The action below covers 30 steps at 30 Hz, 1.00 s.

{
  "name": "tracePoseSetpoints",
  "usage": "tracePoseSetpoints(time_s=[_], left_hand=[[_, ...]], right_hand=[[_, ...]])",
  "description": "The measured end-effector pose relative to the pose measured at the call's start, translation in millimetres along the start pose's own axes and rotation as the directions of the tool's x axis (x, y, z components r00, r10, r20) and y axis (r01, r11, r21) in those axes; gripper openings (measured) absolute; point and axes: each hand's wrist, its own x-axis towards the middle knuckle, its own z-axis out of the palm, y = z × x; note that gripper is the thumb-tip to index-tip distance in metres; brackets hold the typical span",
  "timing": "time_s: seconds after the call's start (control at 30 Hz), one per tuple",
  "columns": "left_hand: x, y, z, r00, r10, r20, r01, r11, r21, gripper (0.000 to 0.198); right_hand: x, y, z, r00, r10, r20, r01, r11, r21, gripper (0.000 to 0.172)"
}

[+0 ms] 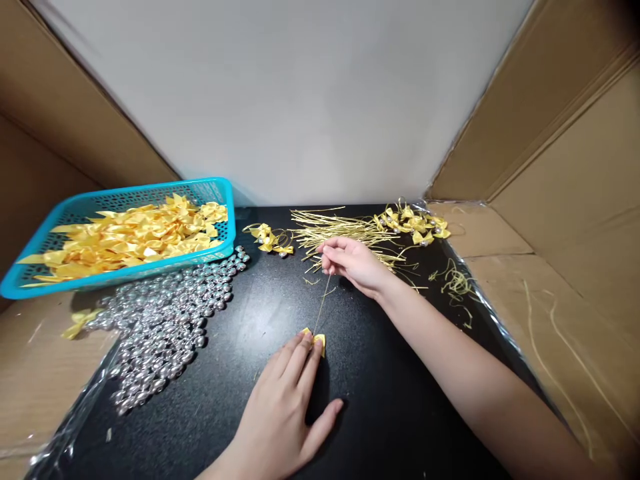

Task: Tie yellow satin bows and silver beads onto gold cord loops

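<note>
My left hand [285, 397] lies stretched out on the black table, thumb spread to the side. Its fingertips press on a yellow ribbon bow [320, 345], which they partly cover. From the bow a thin gold cord [323, 307] runs up and slightly right, looking taut, to my right hand [350, 265]. The thumb and fingers of that hand pinch the cord's upper end above the table. Behind the right hand lies a pile of cut yellow cords [330, 227].
A blue basket [231, 220] of yellow ribbon bows stands back left, with many silver beads [165, 327] before it. Bows with beads and cord lie in a small group [267, 239] and a larger one [413, 223]. Cord scraps [456, 281] lie right. Cardboard walls [550, 120] flank the table.
</note>
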Motion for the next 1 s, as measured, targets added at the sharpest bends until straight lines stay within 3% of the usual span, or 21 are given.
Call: tracePoseSetpoints(time_s=[0.17, 0.3, 0.5, 0.63, 0.77, 0.87, 1.0], left_hand=[[3.1, 5.7, -1.1, 0.999, -0.036, -0.003, 0.036, 0.999, 0.029, 0.061], [0.4, 17.5, -6.4, 0.999, -0.043, -0.004, 0.043, 0.995, 0.086, 0.064], [-8.2, 38.5, -1.6, 0.998, 0.003, -0.059, 0.004, 0.994, 0.107, 0.053], [-6.4, 45.8, -1.8, 1.0, -0.009, -0.029, 0.01, 0.999, 0.043, 0.051], [-1.8, 48.1, -4.7, 1.0, 0.0, 0.024, 0.0, 1.0, -0.02, 0.048], [-1.0, 46.5, -6.1, 0.998, -0.006, 0.057, 0.009, 0.998, -0.057, 0.048], [2.1, 40.6, -17.5, 0.996, 0.0, 0.087, 0.013, 0.99, -0.141, 0.049]], right_hand=[[2.0, 5.1, -0.3, 0.997, -0.031, -0.068, 0.022, 0.991, -0.13, 0.013], [4.0, 9.3, -2.8, 0.984, -0.105, -0.143, 0.05, 0.936, -0.348, 0.012], [0.7, 14.4, -2.2, 0.942, -0.297, -0.159, 0.091, 0.679, -0.728, 0.015], [-2.3, 21.9, 1.1, 0.944, -0.308, -0.115, 0.07, 0.53, -0.845, 0.012], [-2.3, 25.5, 1.7, 0.945, -0.311, -0.104, 0.047, 0.44, -0.897, 0.008], [-1.5, 11.9, -7.4, 0.933, -0.346, -0.101, 0.048, 0.398, -0.916, 0.008], [-6.6, -29.3, -36.3, 0.882, -0.447, -0.15, 0.017, 0.348, -0.937, 0.012]])
